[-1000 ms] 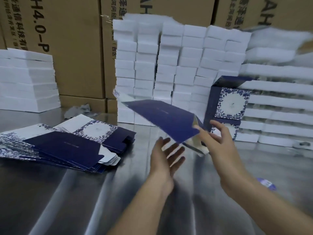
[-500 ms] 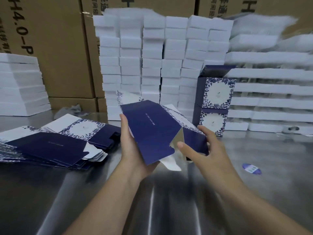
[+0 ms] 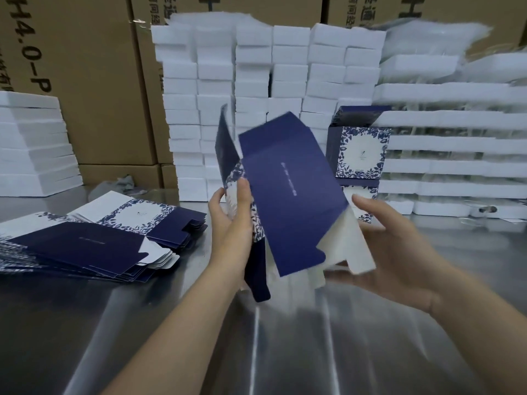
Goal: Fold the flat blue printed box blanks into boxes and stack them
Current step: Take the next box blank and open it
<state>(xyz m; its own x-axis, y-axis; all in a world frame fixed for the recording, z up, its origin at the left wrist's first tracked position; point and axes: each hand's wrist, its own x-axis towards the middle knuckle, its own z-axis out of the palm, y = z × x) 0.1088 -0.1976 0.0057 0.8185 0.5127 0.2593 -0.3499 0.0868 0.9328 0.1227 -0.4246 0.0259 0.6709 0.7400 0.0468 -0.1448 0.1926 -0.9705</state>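
Box blank (image 3: 291, 201), steeper than before, between left hand (image 3: 231, 229) and right hand (image 3: 399, 252)

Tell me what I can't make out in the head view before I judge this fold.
Box blank, head view: motion blur; flap state unreadable.
Right hand: fingertips behind the white flaps, grip unclear.
Folded boxes: lower one partly hidden behind blank and hand.
Pile of flat blanks: cut by left edge; count unknowable.

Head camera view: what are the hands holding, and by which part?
The half-opened box blank. The left hand pinches its left edge at the floral panel; the right hand cups the white lower flaps, firm grip unclear.
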